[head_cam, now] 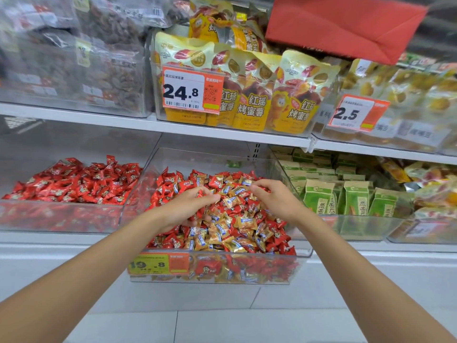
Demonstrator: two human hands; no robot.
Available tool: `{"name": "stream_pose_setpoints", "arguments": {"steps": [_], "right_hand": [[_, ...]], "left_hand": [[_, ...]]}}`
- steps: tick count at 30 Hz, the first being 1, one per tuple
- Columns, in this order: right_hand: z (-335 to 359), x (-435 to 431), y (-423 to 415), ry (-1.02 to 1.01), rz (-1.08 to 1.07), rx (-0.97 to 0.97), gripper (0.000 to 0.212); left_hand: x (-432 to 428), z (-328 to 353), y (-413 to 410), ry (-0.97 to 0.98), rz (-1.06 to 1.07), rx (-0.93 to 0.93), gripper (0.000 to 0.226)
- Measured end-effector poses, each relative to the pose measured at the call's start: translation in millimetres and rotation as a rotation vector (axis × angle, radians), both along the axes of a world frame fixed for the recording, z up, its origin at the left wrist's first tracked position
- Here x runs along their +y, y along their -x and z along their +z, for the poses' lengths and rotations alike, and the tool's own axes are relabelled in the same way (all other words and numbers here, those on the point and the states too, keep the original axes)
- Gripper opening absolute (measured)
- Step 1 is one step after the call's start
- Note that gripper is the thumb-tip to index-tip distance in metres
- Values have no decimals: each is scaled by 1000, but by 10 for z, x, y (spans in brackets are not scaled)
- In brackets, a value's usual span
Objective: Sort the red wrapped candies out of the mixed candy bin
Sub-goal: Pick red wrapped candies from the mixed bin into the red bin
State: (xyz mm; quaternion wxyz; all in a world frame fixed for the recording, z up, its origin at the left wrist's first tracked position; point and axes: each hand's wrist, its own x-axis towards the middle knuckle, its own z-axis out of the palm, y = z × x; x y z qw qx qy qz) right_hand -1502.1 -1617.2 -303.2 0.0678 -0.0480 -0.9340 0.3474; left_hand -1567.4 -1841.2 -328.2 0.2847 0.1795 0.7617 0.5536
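A clear plastic mixed candy bin [300, 254] on the lower shelf holds red wrapped candies [170, 181] and gold wrapped candies [243, 222] jumbled together. My left hand [188, 206] is inside the bin at its left middle, fingers curled around several red candies. My right hand [274, 198] reaches in from the right, fingers bent down, its fingertips pinching a candy on top of the pile; which candy is hard to tell. To the left stands a second clear bin [61, 220] filled only with red wrapped candies [74, 184].
Green and tan snack packs [356, 198] fill the bin to the right. The shelf above [197, 131] carries yellow pouches [254, 95] and price tags. A yellow price label [158, 264] sticks to the mixed bin's front. White floor tiles lie below.
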Motion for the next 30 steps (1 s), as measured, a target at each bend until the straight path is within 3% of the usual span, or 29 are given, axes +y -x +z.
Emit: {"name": "stream_pose_setpoints", "arguments": {"steps": [4,8,11,14,17,22,24,26,30], "right_hand": [[-2,52,-77,78,-71,61,36],[-32,48,-74,24,-90,95,19],[-63,48,-20,-12,-144,113,22],[-123,47,54,-107,-152,59,20],[-202,36,115,-234,-161,-28,20],[-228,36,209,-461,-87,-165,43],[-206,36,224,-455,-63,-190,29],[-218,30,228,-426,-60,-181,14],[-240,-16,202,-364,-33,-174,19]], "left_hand": [[217,-38,34,142,20,253,20],[470,-123,169,370,-32,448,20],[586,-204,250,578,-47,520,58],[653,-200,253,655,-6,585,68],[575,-207,280,562,-23,532,60],[189,-112,236,270,40,392,37],[33,-53,161,163,52,345,22],[-87,-30,116,126,75,331,25],[-147,-81,92,124,78,270,19]]}}
